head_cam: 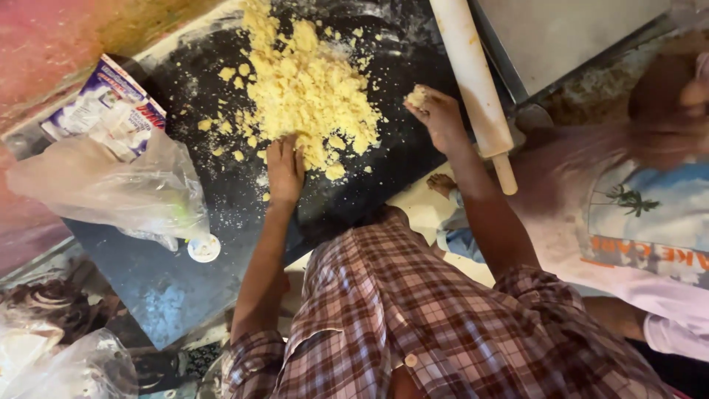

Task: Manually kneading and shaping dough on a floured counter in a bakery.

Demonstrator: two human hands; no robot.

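1. Dough crumbs (pixel 306 89): a loose yellow heap on the dark bench (pixel 221 222), spread from the far edge toward the person; its long axis runs from the far edge down to the near right, with stray bits scattered on its left side
2. Left hand (pixel 285 168): lies palm-down at the near edge of the heap, fingers flat and together, pointing into the crumbs; grip open, holding nothing, pressing or raking at the pile
3. Right hand (pixel 437 114): raised at the right side of the heap, grip closed on a small lump of dough (pixel 417 96) pinched at the fingertips
4. Handling note, as a judgement: gathering goes best with the flat hand sweeping outlying crumbs inward along the heap's long axis, while the other hand squeezes each pinch firmly so it binds rather than falls apart
5. Rolling pin (pixel 474 81): pale, long axis running from far to near, tilted slightly right, lying just beside the right hand, its handle end nearest the person
6. Clear plastic bag (pixel 125 188): crumpled on the left of the bench, partly over a printed carton (pixel 100 96)
7. White round cap (pixel 204 248): near the bag's lower edge
8. Another person's pale shirt (pixel 635 222): at the right, apart from the work
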